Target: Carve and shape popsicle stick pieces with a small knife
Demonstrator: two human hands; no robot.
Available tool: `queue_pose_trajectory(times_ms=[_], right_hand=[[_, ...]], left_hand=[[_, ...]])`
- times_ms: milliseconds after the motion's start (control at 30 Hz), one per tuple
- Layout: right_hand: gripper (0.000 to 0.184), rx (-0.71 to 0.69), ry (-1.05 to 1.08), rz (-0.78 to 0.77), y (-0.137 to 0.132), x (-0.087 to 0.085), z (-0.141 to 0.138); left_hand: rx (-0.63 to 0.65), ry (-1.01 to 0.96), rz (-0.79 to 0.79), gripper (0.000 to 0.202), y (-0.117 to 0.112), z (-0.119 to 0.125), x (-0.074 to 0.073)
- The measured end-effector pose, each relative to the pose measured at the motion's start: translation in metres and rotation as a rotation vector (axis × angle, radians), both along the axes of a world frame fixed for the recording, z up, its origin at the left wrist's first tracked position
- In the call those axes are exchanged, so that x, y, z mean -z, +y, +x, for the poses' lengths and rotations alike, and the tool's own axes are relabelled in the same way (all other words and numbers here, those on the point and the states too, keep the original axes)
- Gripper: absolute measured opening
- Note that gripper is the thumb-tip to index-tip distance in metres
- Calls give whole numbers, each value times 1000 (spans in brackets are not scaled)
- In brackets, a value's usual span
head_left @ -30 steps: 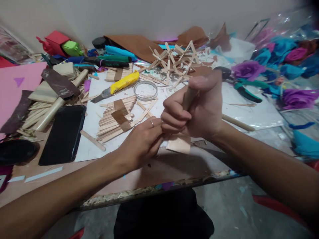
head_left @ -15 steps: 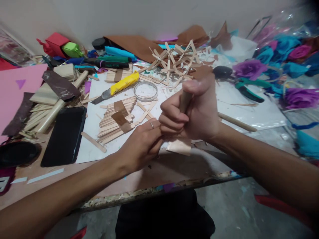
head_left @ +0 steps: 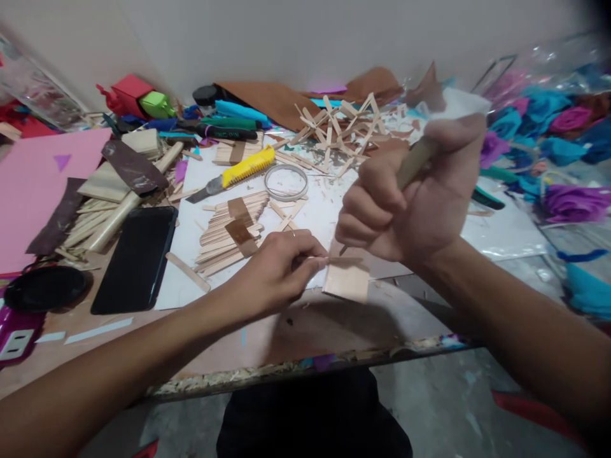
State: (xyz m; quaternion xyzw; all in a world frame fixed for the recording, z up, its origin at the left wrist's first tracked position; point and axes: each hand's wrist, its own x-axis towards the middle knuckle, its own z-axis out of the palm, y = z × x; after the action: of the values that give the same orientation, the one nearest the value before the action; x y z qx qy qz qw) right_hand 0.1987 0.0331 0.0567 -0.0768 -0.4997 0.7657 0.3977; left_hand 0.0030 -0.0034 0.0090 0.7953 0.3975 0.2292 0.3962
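Stick (head_left: 351, 261), short and thin, lies across the far edge of the block (head_left: 347, 283), near the middle of the table's (head_left: 210, 350) near edge. In the head view, the left hand (head_left: 286, 264) pinches the stick's left end between thumb and forefinger, the tips together on it. The right hand (head_left: 410, 197) is closed in a fist around a tool (head_left: 415, 162), thumb over the top of its handle; its dark tip (head_left: 343, 250) shows below the fist, just above the stick, and whether the two touch I cannot tell.

Beyond the left hand, on the white sheet (head_left: 319, 216), lie a taped bundle (head_left: 231, 232), a ring (head_left: 286, 182) and a yellow cutter (head_left: 248, 166). One loose stick (head_left: 188, 272) rests at the sheet's left edge, beside the phone (head_left: 136, 261). Joined sticks (head_left: 337, 130) form a heap toward the table's far edge. Pink paper (head_left: 28, 191) covers part of the table's left side, with a black lid (head_left: 45, 287) near its near left corner. Paper flowers (head_left: 575, 203) crowd the right side.
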Motion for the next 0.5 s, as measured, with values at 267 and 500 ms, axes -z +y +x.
queue_pose_trajectory(times_ms=[267,500], right_hand=[[74,82,28,-84,6,4,1],[71,89,151,-153,11,10,2]], left_hand=[[-79,-85,-269,20,1,2,-3],[-119,-179,-342,20,1,2,-3]])
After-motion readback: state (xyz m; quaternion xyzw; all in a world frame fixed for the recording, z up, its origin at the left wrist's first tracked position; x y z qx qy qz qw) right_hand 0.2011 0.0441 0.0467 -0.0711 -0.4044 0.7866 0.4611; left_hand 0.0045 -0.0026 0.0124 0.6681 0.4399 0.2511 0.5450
